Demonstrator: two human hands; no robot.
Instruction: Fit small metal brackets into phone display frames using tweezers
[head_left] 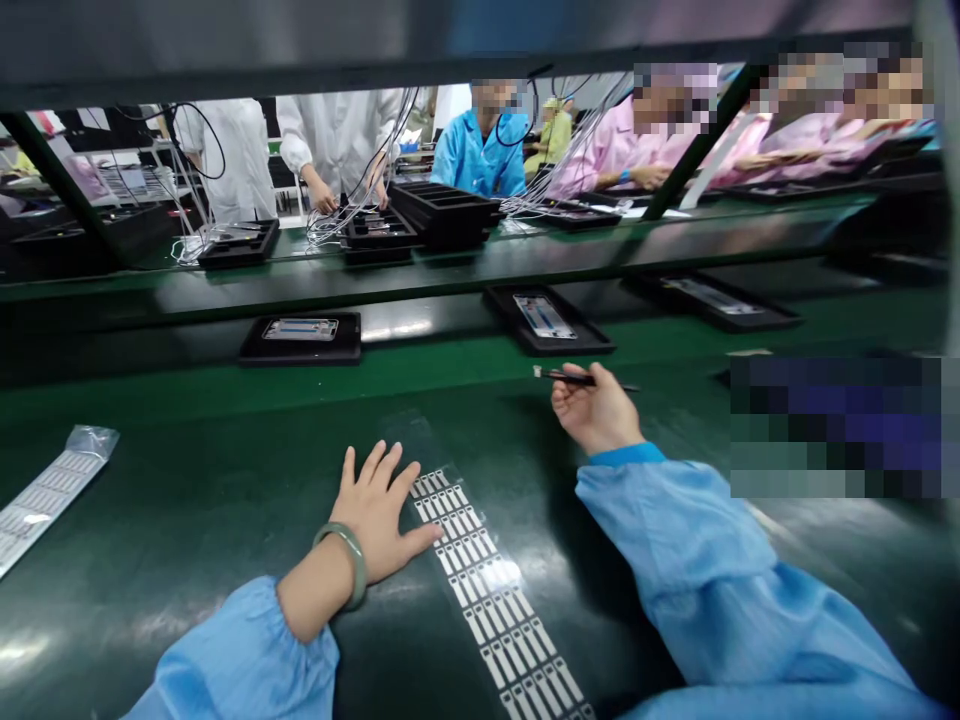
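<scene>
My left hand (379,520) lies with its fingers spread on the green work surface, a jade-coloured bangle on its wrist. Its thumb and index fingertip rest on the left edge of a clear strip with rows of small white stickers (491,580). Off to the right, my right hand (596,410) is raised above the surface, closed around dark tweezers (566,377). A small pale piece shows at the tweezers' tip, too small to name. Beyond that hand a black tray (525,335) carries a flat phone-sized frame (545,317).
More black trays with similar frames sit at the left (300,352) and right (750,322). A bagged sticker strip (45,500) lies at far left. Behind a raised ledge, several co-workers work among black bins (442,230) and loose white cables. A metal beam (450,50) crosses overhead.
</scene>
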